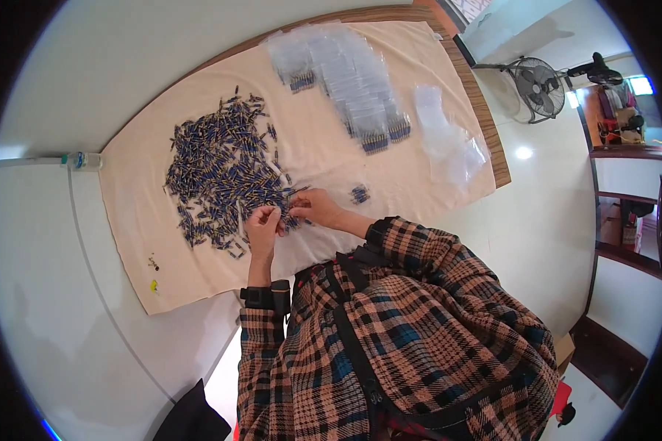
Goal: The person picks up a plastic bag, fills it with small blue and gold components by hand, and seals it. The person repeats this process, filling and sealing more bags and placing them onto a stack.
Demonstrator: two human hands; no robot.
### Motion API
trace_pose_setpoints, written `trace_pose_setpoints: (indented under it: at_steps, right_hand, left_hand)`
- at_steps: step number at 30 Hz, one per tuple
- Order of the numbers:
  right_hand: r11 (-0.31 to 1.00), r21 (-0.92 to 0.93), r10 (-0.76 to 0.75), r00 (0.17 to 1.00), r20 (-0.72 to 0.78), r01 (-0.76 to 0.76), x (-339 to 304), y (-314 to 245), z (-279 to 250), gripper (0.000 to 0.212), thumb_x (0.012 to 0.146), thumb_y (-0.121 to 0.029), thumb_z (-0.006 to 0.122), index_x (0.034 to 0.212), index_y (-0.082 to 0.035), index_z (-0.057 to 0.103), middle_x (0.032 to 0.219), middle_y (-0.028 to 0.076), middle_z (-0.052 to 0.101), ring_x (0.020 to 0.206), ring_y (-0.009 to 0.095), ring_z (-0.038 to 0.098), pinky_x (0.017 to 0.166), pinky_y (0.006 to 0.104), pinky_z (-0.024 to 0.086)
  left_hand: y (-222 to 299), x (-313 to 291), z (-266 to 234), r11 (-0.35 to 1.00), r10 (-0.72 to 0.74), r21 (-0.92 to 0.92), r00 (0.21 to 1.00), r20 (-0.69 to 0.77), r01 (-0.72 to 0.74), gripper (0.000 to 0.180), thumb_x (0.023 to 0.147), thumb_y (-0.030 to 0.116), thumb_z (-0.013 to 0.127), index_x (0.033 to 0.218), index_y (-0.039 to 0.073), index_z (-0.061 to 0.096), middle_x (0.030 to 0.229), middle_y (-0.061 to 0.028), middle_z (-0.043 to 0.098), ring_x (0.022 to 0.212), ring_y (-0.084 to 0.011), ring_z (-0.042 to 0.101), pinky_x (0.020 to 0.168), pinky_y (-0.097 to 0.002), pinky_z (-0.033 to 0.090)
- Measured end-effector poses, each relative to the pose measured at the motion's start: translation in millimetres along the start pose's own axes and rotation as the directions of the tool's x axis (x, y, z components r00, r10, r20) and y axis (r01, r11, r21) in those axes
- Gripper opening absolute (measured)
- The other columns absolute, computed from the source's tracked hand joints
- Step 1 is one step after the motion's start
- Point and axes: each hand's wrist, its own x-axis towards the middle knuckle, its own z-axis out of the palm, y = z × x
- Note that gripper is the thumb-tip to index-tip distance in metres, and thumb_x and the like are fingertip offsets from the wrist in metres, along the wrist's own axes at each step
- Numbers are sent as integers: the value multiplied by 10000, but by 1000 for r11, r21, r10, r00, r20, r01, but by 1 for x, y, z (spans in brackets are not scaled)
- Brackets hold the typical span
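Observation:
A wide pile of small blue-and-gold cylindrical pieces (224, 151) lies on a cream cloth (143, 169). At the pile's near right edge, my left hand (263, 226) is closed with thumb and fingers pinched together; whatever is between them is too small to make out. My right hand (318, 207) is close beside it, fingers curled in a pinch at a small blue-and-gold piece (299, 191). To the right of my right hand, a little cluster of the same pieces (360, 194) sits apart from the pile.
Clear plastic bags, some with pieces inside (375, 141), lie overlapped toward the back. Flat clear bags (449, 140) rest at the right. A yellow-green bit (154, 286) lies near the left corner. The wooden table edge (499, 154) shows at right; a fan (541, 88) stands beyond.

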Motion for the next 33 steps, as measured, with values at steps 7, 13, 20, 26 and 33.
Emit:
trace_pose_setpoints:
  at_steps: [7, 13, 20, 26, 33]
  right_hand:
    - [984, -53, -174, 984, -41, 172, -13, -5, 4, 259, 802, -79, 635, 1038, 24, 604, 802, 65, 648, 656, 95, 602, 587, 227, 504]
    - [884, 426, 286, 944, -163, -194, -25, -13, -19, 204, 796, -88, 643, 954, 40, 626, 746, 70, 642, 615, 102, 603, 547, 222, 501]
    - [789, 570, 419, 880, -222, -232, -49, -20, -76, 193, 815, -102, 639, 925, 56, 629, 728, 61, 638, 607, 107, 603, 552, 220, 513]
    - [869, 389, 360, 930, -76, -304, -65, -30, -131, 166, 816, -117, 646, 899, 27, 645, 726, 56, 637, 609, 96, 587, 549, 217, 494]
    - [918, 322, 305, 933, -192, -234, -73, -29, -155, 170, 815, -121, 645, 876, 38, 648, 709, 58, 637, 587, 91, 581, 533, 211, 490]
  left_hand:
    - [-8, 0, 15, 1000, -5, -13, 1000, -26, 5, 89, 859, 94, 576, 853, 8, 551, 603, -29, 543, 464, -89, 487, 413, -211, 384]
    - [-15, 6, 60, 991, -36, -131, 998, -42, 30, 99, 868, 119, 573, 857, 23, 553, 601, -26, 547, 459, -85, 482, 408, -205, 372]
    - [-4, 12, 106, 988, -50, -136, 988, 144, 70, 97, 847, 85, 595, 861, 10, 536, 613, -40, 552, 468, -95, 508, 400, -207, 394]
    - [-6, 13, 129, 976, -59, -176, 932, 358, 130, 107, 843, 70, 595, 907, -2, 547, 694, -55, 585, 505, -100, 538, 411, -209, 421]
    - [7, 15, 135, 975, -69, -161, 897, 438, 154, 246, 849, 69, 590, 1083, 0, 555, 874, -66, 621, 611, -105, 569, 457, -210, 445]
